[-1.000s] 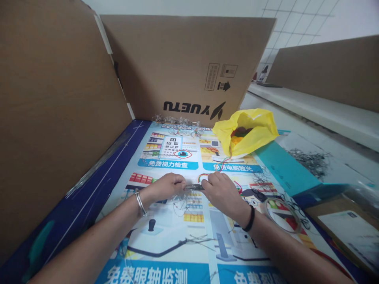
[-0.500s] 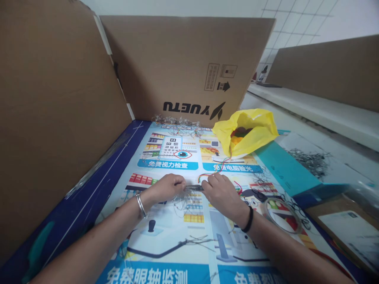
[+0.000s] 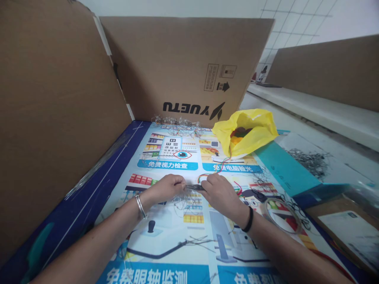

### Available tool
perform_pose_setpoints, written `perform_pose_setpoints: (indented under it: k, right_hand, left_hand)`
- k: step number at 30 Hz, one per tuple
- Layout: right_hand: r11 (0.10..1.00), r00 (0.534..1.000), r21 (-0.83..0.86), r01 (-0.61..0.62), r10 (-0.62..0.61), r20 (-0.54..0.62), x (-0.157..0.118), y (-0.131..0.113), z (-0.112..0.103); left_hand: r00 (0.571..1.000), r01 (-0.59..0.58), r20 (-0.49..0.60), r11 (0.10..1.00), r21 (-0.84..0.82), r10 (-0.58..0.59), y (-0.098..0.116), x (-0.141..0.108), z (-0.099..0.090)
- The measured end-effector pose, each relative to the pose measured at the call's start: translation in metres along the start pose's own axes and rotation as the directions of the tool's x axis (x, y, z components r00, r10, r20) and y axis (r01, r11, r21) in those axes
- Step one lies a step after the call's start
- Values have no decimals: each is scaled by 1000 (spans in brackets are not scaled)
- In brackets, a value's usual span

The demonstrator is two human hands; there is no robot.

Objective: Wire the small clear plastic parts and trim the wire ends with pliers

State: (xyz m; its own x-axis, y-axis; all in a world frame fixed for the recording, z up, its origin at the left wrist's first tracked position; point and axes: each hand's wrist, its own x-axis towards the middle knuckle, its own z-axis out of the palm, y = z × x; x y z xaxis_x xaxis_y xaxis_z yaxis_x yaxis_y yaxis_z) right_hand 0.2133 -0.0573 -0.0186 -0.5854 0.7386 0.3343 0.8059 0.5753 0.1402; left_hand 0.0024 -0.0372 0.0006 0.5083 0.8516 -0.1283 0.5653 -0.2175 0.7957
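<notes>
My right hand (image 3: 222, 193) is closed around dark narrow-jawed pliers (image 3: 194, 187), whose tip points left; the palm hides their handles. Facing it, my left hand (image 3: 168, 187) is pinched shut at the pliers' tip, on thin wire. A loose tangle of fine wire (image 3: 185, 203) hangs or lies just below the fingers. Coloured strands (image 3: 220, 167) run from a yellow bag (image 3: 251, 136) down to my right hand, and red and green ends (image 3: 238, 188) show behind it. The two hands nearly meet over the printed sheet (image 3: 166, 244).
Cut wires (image 3: 198, 241) lie in front of the hands. A tape roll (image 3: 282, 215) and black wire loops are at the right. Wire scraps (image 3: 177, 122) gather by the cardboard wall (image 3: 183, 59). A blue box (image 3: 287, 169) and dark wire pile (image 3: 309, 161) stand right.
Almost nothing differs. The pliers' tip has turned very slightly between the hands, while both hands keep their places.
</notes>
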Motion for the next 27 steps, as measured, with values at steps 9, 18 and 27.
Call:
perform_pose_setpoints:
  k: [9, 18, 27]
  right_hand:
    - [977, 993, -200, 73, -89, -75, -2, -1, -13]
    - [972, 995, -226, 58, -75, -69, -4, -3, -11]
    - [989, 999, -143, 22, -26, -28, -3, -3, -5]
  left_hand:
    - [999, -23, -26, 999, 30, 24, -1, 0, 0]
    - [998, -1, -58, 1000, 21, 3, 0, 1, 3]
    - [997, 14, -74, 999, 37, -12, 1, 1, 5]
